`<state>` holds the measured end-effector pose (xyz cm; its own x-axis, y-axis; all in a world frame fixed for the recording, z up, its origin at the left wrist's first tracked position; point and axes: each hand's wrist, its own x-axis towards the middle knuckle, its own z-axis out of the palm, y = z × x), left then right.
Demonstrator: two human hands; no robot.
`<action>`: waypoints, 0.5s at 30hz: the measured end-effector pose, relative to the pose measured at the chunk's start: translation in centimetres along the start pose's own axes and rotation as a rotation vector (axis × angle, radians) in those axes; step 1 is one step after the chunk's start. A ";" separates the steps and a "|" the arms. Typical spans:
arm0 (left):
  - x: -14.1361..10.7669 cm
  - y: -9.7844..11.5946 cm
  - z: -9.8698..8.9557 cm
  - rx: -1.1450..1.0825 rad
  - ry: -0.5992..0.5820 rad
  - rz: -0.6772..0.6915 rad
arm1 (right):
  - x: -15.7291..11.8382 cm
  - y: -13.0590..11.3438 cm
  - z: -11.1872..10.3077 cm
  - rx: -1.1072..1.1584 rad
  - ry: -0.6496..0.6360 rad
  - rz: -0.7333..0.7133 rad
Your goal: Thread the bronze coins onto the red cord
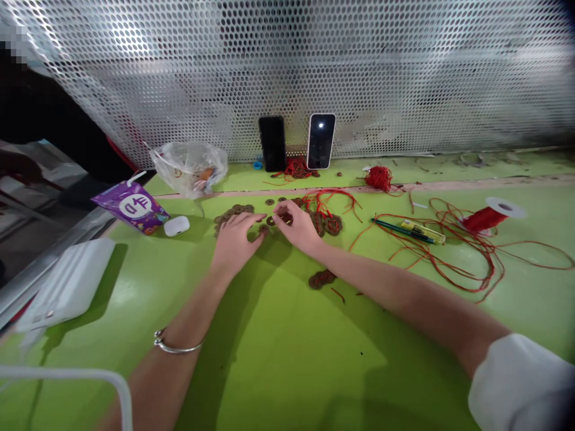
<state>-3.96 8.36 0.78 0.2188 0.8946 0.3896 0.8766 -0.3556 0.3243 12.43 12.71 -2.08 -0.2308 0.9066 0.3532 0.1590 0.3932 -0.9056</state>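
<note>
Several dark round coins with holes lie in a loose pile on the green table. My left hand rests at the pile's right side, thumb and fingers apart, a coin near its thumb tip. Just to the right, my right hand has its thumb and index finger curled close together by another coin; whether it grips anything is too small to tell. Coins tied with red cord lie beyond the right wrist. A short joined row of coins sits below the right forearm.
Two phones lean on the perforated metal screen. Left are a plastic bag, purple pouch, white case and white purse. Right are a red thread spool, loose cords, a yellow cutter and a red bundle.
</note>
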 end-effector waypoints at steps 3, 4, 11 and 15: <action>-0.3 -0.3 -0.3 0.164 -0.090 0.034 | 0.0 0.1 0.0 0.013 0.010 0.009; -0.4 -0.4 -0.4 0.201 -0.108 0.039 | 0.0 0.0 -0.1 0.011 0.006 0.010; -0.4 -0.3 -0.7 0.256 -0.130 0.033 | 0.0 -0.2 -0.1 0.005 0.011 0.007; -0.4 0.0 -0.7 0.294 -0.191 0.065 | 0.1 -0.2 -0.1 -0.013 0.013 -0.003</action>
<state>-4.37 7.79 1.26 0.3295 0.9171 0.2244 0.9381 -0.3448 0.0316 12.45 12.70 -1.86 -0.2189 0.9072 0.3592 0.1706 0.3980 -0.9014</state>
